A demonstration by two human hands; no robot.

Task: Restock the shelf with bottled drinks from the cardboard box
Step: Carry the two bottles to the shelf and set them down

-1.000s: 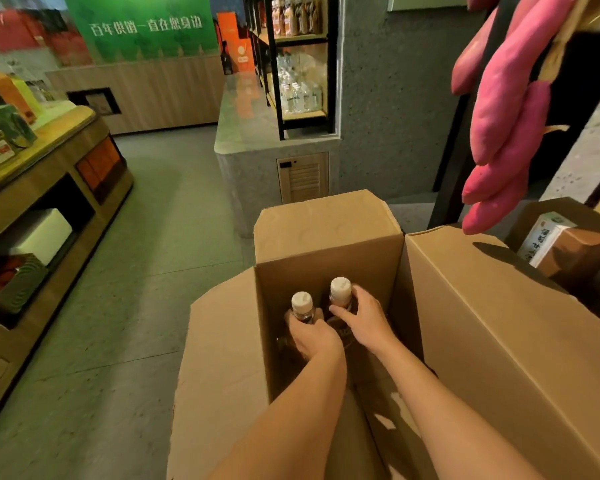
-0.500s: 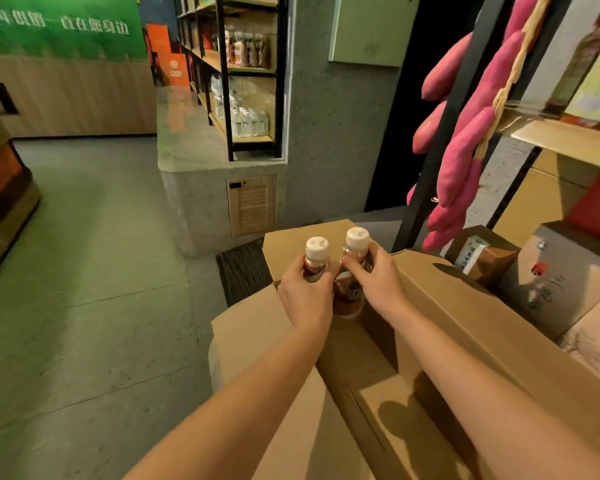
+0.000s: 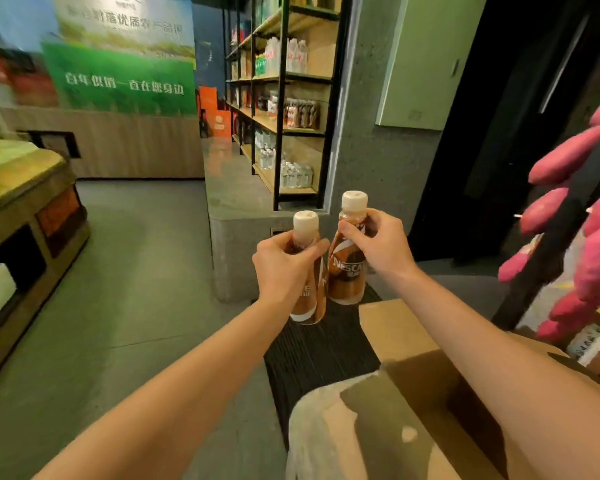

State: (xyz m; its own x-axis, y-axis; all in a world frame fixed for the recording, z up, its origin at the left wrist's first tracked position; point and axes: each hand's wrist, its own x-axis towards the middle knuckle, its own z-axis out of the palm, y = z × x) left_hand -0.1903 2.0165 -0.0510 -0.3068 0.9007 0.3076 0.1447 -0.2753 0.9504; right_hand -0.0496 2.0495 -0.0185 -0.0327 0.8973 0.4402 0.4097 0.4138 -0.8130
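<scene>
Versus half a second back: both bottles had come up out of the box (image 3: 409, 341) and forward. You'd had them at flap height. Now they hung over the mat (image 3: 312, 358), clear of the cardboard, and your view had swung up toward the shelf (image 3: 291, 131).

Grip: your left hand (image 3: 283, 268) was wrapped round the left bottle (image 3: 309, 303) at the shoulder, fingers and thumb curled round it, cap sticking out above. Your right hand (image 3: 383, 247) pinched the right bottle (image 3: 347, 275) just under its cap, thumb on the near side, fingers curled round behind. In both cases the body hung below the fingers with the base free.

Axis: both caps were up and the long axes near vertical, with the right bottle held higher. The bodies sat side by side, touching or nearly; couldn't tell which.

Key relation: the shelf lay ahead of and above the hands, well apart, on a concrete plinth (image 3: 243, 258). Its open face looked toward the aisle on your left, so you saw it nearly end-on. My read: the left hand was on the better side for that face. Coffee-coloured bottles sat on a middle tier, which was likely the target, not certain. With the bases free, a base-first set-down looked workable without regripping.
</scene>
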